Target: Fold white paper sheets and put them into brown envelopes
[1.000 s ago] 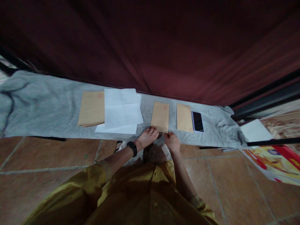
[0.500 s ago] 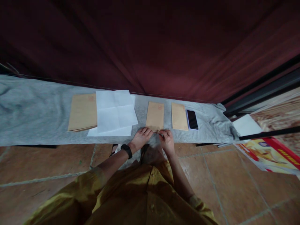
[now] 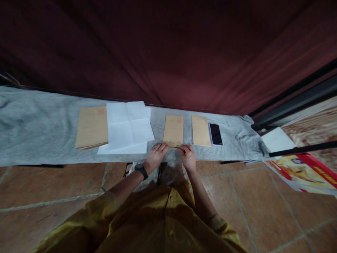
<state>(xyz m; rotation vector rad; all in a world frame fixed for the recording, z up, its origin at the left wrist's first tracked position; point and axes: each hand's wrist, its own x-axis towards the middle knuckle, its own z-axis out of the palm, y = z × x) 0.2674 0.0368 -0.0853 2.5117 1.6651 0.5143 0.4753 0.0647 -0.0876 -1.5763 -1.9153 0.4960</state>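
A brown paper envelope point(image 3: 173, 130) with a small reddish mark lies in front of me on the grey cloth. At its near left corner, my left hand point(image 3: 158, 152) is closed with the fingertips on the edge. My right hand point(image 3: 187, 156) pinches the near right corner, its fingers curled. To the right lies another brown envelope point(image 3: 201, 130), apart from my hand. White sheets of paper point(image 3: 129, 124) with fold creases lie left of my hands, beside a stack of brown envelopes point(image 3: 91, 127).
A phone point(image 3: 216, 134) lies right of the envelopes. The grey cloth point(image 3: 39, 126) covers a narrow bench, with a dark red curtain point(image 3: 168, 52) hanging behind it. Black bars point(image 3: 295, 102) and a colourful box point(image 3: 305, 172) stand at the right.
My left hand has shifted slightly left along the envelope's near edge. My right hand has moved a little to the right and its fingers have curled in more. The envelope stays in place.
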